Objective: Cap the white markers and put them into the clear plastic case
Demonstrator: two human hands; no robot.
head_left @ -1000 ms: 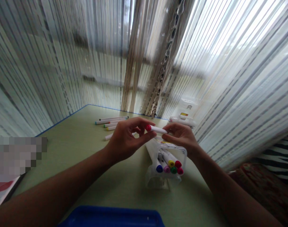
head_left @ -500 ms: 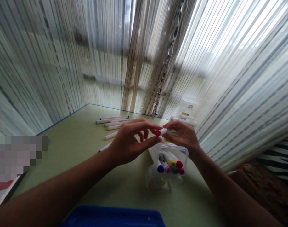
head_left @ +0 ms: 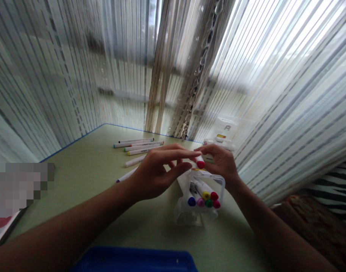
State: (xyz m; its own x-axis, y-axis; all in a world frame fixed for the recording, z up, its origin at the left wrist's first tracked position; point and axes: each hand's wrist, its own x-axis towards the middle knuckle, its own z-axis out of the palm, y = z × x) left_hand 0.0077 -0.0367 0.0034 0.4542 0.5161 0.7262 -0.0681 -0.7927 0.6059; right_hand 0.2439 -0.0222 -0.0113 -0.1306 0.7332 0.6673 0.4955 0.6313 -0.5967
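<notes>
My right hand [head_left: 221, 161] pinches a white marker [head_left: 199, 159] whose red end points toward me. The marker hangs just above the clear plastic case [head_left: 222, 185]. My left hand [head_left: 161, 168] is open, thumb and fingers apart, with the index fingertip at the top of the marker; whether it touches is hard to tell. Several markers [head_left: 204, 196] lie in the case, their blue, pink, yellow, green and red ends facing me. Beyond my left hand, several loose white markers [head_left: 141, 144] lie on the table.
A second clear case [head_left: 224, 141] stands at the back right by the string curtain [head_left: 127, 75]. A blue tray [head_left: 138, 260] lies at the table's [head_left: 84, 158] near edge. Patterned fabric [head_left: 311, 215] is at the right, beside the table.
The marker has turned from lying sideways between both hands to pointing its red end toward me. My left thumb has come away from it.
</notes>
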